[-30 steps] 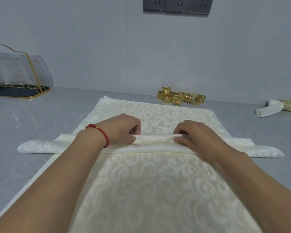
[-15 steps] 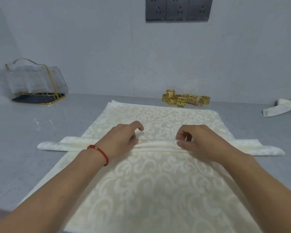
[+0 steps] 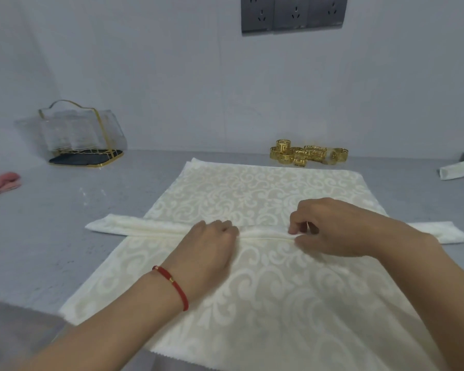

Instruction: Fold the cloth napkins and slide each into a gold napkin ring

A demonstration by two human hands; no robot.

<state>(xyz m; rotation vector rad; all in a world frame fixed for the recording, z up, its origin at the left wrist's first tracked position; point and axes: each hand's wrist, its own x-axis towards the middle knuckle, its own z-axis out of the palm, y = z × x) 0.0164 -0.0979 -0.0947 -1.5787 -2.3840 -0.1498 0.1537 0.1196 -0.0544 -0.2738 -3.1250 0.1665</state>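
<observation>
Cream damask folded napkin strip [image 3: 150,228] lies crosswise on a spread cream patterned cloth [image 3: 265,290] on the grey worktop [image 3: 51,236]. At the strip's middle, the left hand [image 3: 206,253] has its grip curled on the fold and the right hand [image 3: 330,228] pinches it. Behind the strip sits a gold napkin ring pile [image 3: 306,154]; far right of it, a rolled white napkin [image 3: 458,170].
</observation>
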